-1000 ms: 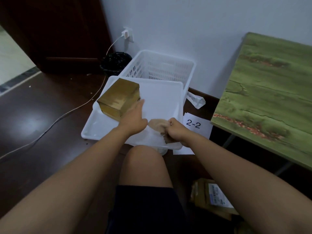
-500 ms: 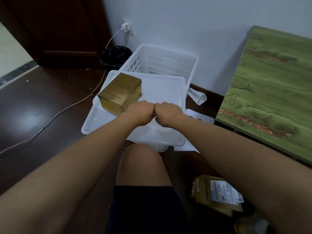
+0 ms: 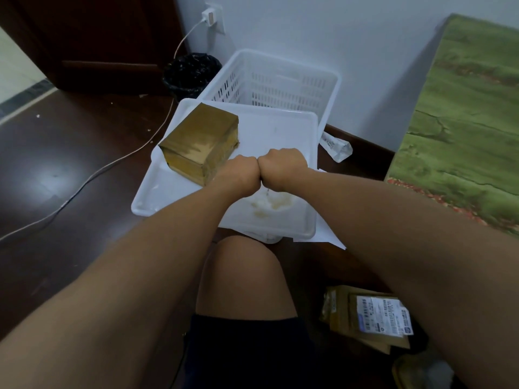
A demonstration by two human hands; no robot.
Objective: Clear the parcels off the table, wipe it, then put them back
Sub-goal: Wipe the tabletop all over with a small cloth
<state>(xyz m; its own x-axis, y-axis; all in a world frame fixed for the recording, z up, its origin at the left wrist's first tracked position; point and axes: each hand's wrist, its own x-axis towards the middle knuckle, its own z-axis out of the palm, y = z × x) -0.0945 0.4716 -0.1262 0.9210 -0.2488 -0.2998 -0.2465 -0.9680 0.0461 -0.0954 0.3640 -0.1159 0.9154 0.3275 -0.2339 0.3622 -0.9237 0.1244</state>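
The green counter (image 3: 460, 130) fills the 3 o'clock edge. A white tray (image 3: 278, 130) sits on the floor at centre, a brown parcel (image 3: 199, 141) at its 10 o'clock corner. Above the tray, left hand (image 3: 241, 175) and right hand (image 3: 283, 167) are fisted, knuckles touching; what they grip is hidden. Another labelled parcel (image 3: 373, 315) lies at 5 o'clock.
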